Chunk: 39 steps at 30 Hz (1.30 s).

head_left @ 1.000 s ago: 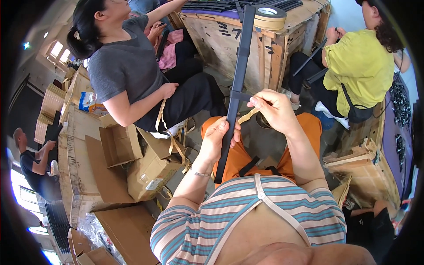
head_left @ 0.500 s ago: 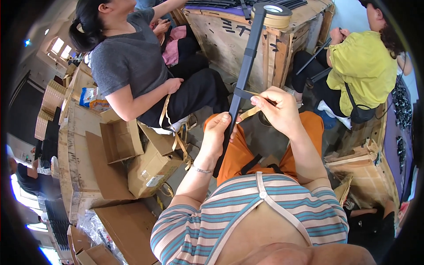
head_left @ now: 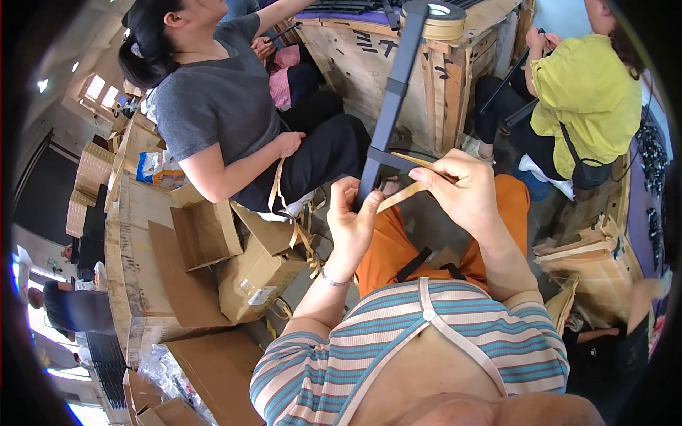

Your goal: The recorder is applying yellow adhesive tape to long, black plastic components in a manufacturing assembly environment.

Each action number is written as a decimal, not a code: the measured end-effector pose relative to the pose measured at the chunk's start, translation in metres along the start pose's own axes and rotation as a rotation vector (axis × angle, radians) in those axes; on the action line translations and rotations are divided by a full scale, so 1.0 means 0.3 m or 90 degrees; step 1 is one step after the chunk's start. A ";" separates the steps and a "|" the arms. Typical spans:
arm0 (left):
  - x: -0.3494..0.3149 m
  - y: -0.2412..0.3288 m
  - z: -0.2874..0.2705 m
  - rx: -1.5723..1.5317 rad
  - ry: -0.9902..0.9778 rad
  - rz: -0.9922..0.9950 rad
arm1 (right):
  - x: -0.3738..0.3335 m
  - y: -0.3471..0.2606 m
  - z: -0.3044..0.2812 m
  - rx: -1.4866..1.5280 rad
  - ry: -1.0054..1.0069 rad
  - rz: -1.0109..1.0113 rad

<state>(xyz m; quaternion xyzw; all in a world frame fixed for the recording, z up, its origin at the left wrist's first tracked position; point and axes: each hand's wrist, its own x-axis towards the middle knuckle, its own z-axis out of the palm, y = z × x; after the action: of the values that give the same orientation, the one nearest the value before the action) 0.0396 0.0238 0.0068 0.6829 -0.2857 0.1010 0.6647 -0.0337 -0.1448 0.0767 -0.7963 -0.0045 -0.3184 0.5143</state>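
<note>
My left hand (head_left: pixel 352 220) is closed around the near end of a long black bar (head_left: pixel 395 82), which slants up and away toward the crate. Two black bands cross the bar; from the lower one, a short black tape flap (head_left: pixel 394 161) sticks out to the right. My right hand (head_left: pixel 458 186), right of the bar, pinches a narrow tan strip (head_left: pixel 403 195) between thumb and fingers. One end of that strip reaches to my left thumb; another tan piece lies along the black flap. The part of the bar below my left hand is hidden.
Ahead stands a wooden crate (head_left: pixel 355 64) with stacked tape rolls (head_left: pixel 442 27) on its corner. A person in grey (head_left: pixel 213 106) sits at left, another in yellow (head_left: pixel 586 99) at right. Open cardboard boxes (head_left: pixel 259 277) lie at left, a broken-edged wooden crate (head_left: pixel 590 270) at right.
The bar's near end, seen below my left hand before, no longer shows there. My right hand has moved slightly right, and more tan strip stretches between the hands.
</note>
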 end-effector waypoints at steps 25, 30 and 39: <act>0.028 0.050 -0.067 -0.793 -0.388 -0.447 | 0.005 0.081 -0.027 0.072 -0.048 0.039; 0.024 0.054 -0.054 -0.902 -0.429 -0.504 | 0.020 0.092 -0.033 0.125 -0.127 0.135; 0.033 0.096 -0.011 -0.490 -0.330 -0.396 | 0.055 0.078 0.004 0.132 -0.130 -0.054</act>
<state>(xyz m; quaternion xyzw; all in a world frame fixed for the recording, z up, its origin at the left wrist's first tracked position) 0.0333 0.0257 0.0368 0.4458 -0.2412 -0.3827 0.7724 -0.0122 -0.1602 0.0657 -0.7662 -0.1235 -0.2551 0.5767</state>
